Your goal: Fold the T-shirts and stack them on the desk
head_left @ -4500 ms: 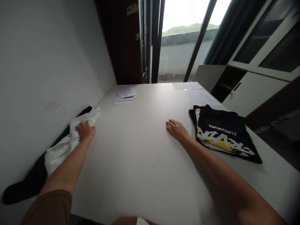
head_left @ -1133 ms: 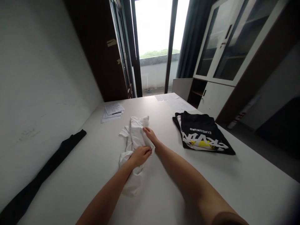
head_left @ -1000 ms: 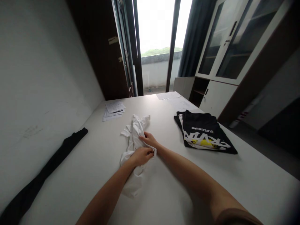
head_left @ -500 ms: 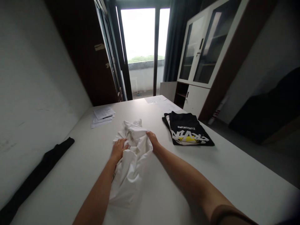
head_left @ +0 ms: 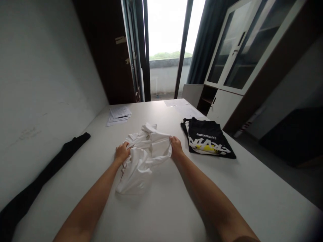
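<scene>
A crumpled white garment (head_left: 141,164), perhaps a shirt, lies bunched on the white table (head_left: 161,215). My left hand (head_left: 122,152) grips its left side, with the fingers curled into the cloth. At its right edge my right hand (head_left: 176,145) pinches the fabric and holds it stretched a little above the tabletop. Folds hide the garment's full shape. To the right of my right hand, a stack of folded black T-shirts (head_left: 208,136) with white and yellow print lies flat.
Papers with a dark pen (head_left: 119,114) lie at the back left, and more sheets (head_left: 186,109) at the far right end. A black garment (head_left: 55,168) stretches along the left wall. Beyond the table's right edge stands a white glass-door cabinet (head_left: 234,50).
My hands have moved apart, spreading the white garment wider, and its right edge is pulled to the right. The camera view has tilted and shifted slightly.
</scene>
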Demonstrator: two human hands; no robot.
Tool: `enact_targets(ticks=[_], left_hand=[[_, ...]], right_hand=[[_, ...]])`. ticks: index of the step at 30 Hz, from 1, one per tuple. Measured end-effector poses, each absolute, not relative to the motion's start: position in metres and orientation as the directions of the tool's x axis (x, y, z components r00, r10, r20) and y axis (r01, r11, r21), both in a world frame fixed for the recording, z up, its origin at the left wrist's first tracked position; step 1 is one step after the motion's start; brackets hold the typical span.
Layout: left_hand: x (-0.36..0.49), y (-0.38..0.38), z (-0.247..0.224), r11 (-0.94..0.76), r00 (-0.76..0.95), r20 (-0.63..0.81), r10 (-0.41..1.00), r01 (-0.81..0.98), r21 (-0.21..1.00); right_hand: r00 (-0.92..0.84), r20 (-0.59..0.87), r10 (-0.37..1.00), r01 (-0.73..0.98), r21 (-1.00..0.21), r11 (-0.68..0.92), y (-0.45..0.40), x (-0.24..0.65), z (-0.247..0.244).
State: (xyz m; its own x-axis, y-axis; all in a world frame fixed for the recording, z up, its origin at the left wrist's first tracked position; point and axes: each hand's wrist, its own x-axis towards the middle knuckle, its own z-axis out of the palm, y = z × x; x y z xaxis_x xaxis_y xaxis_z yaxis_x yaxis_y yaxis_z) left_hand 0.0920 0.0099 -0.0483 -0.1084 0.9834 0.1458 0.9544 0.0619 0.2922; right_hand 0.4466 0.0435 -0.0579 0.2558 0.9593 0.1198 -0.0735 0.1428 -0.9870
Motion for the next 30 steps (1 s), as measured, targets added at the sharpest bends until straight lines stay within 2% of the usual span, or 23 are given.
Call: enact_targets(ticks=[4,11,16,18,20,22,24,27,30], left_hand=[[0.088,-0.006,-0.052,0.020,-0.096,0.194,0.976,0.932,0.363],[0.094,-0.032,-0.047,-0.019,-0.145,0.231,0.962,0.810,0.587],[0.096,-0.034,-0.047,-0.046,-0.120,0.238,0.964,0.804,0.593],[0.097,-0.034,-0.045,-0.047,-0.110,0.228,0.967,0.807,0.589],[0.098,-0.033,-0.043,-0.048,-0.101,0.219,0.971,0.808,0.587],[0.100,-0.033,-0.041,-0.049,-0.081,0.193,0.978,0.809,0.586],[0.102,-0.033,-0.041,-0.067,-0.041,0.165,0.985,0.798,0.598],[0.103,-0.032,-0.043,-0.130,0.027,0.168,0.985,0.757,0.640],[0.106,-0.030,-0.046,-0.234,0.074,0.283,0.956,0.771,0.592]], right_hand=[[0.180,0.177,0.967,0.057,-0.984,0.170,0.040,0.448,-0.063],[0.199,0.230,0.953,0.252,-0.951,0.177,0.040,0.438,-0.057],[0.256,0.226,0.940,0.330,-0.934,0.135,0.032,0.436,-0.054],[0.262,0.284,0.922,0.419,-0.894,0.156,0.029,0.438,-0.050],[0.227,0.406,0.885,0.551,-0.803,0.227,0.025,0.439,-0.042],[0.130,0.522,0.843,0.664,-0.677,0.318,0.020,0.437,-0.030],[-0.022,0.563,0.826,0.701,-0.580,0.414,0.013,0.429,-0.017],[-0.308,0.521,0.796,0.602,-0.542,0.587,0.006,0.405,-0.005],[-0.539,0.483,0.690,0.422,-0.555,0.717,0.008,0.378,-0.010]])
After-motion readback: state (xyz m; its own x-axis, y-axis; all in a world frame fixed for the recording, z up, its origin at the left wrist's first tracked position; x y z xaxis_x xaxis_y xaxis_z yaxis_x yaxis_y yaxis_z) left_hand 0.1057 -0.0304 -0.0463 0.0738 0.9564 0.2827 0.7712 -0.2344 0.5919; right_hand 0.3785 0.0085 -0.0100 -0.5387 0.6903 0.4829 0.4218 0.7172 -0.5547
